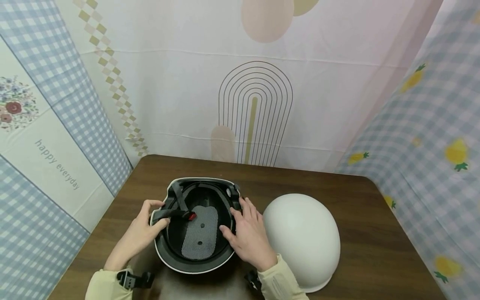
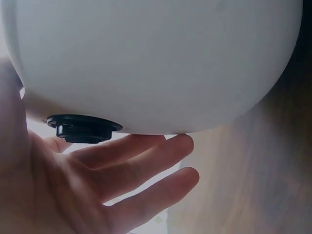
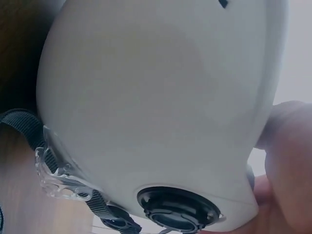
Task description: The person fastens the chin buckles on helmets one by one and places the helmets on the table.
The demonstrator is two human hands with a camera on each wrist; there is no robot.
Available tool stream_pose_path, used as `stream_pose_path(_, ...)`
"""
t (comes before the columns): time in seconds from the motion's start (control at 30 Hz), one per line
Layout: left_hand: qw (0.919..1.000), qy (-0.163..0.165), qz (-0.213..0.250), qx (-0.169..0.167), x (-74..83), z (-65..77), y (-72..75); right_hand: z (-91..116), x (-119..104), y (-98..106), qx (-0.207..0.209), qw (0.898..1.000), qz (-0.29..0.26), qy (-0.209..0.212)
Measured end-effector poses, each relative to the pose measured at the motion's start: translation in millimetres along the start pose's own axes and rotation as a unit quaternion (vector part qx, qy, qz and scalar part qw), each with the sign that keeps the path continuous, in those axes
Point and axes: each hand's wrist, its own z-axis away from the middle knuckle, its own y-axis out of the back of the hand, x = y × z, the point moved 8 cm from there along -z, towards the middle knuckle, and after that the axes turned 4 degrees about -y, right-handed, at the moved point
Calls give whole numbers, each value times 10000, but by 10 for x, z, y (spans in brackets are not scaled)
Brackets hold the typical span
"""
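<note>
Two pale yellow sleeves (image 1: 106, 285) are showing nearest. The left hand (image 1: 138, 237) is pinching a white helmet (image 1: 196, 227), its grip nearly closed, thumb over the rim and fingers pressing the outer shell. The right hand (image 1: 247, 233) is lying across the opposite rim, thumb inside; how firmly that grip is closing, I cannot tell. The helmet is lying upturned over the desk (image 1: 375, 241), its underside contact hidden; both hands are probably steadying its rounded crown. Just beside the right hand, a white dome (image 1: 303, 237), apparently a second helmet, is sitting crown up, presumably for stability. Counting, one red buckle piece (image 1: 192, 217), one grey pad (image 1: 204, 246) and one pale back cloth (image 1: 180, 104) are showing.
</note>
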Motion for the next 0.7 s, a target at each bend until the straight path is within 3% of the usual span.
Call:
stream_pose_path(0.23,9985,129,-431,-297,107,-3,-24,25,58,27,-16,9987,-501,-137)
stream_pose_path(0.4,9902,381,-1318,-266,197,3,-19,65,92,90,141,9904,-1365,-165)
stream_pose_path(0.47,9853,368,-1662,-138,247,9,-12,81,105,130,272,9799,-1969,-190)
stream_pose_path(0.57,9803,107,-1966,151,351,11,-14,106,153,188,572,9544,-2916,-288)
stream_pose_path(0.7,9727,-600,-2119,737,527,22,-44,159,271,222,1019,9250,-3616,-574)
